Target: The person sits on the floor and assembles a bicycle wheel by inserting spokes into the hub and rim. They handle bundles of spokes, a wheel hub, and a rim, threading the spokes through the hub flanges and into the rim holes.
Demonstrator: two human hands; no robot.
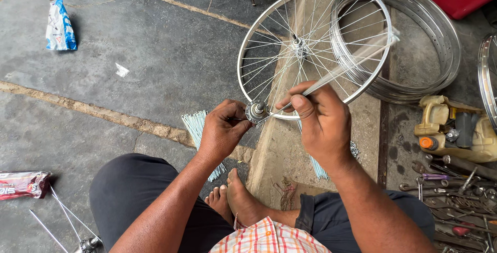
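One hub (pixel 257 111) sits between our hands, just above our bare feet. Our left hand (pixel 223 128) grips it, fingers curled; our right hand (pixel 321 121) pinches one spoke (pixel 352 62) angled up-right. One laced wheel (pixel 314 43) lies beyond, beside stacked bare rims (pixel 440 40).

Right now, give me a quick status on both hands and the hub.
Left hand grips small silver hub. Right hand pinches a spoke feeding into it. Finished spoked wheel stands close behind; loose spoke bundle lies beneath.
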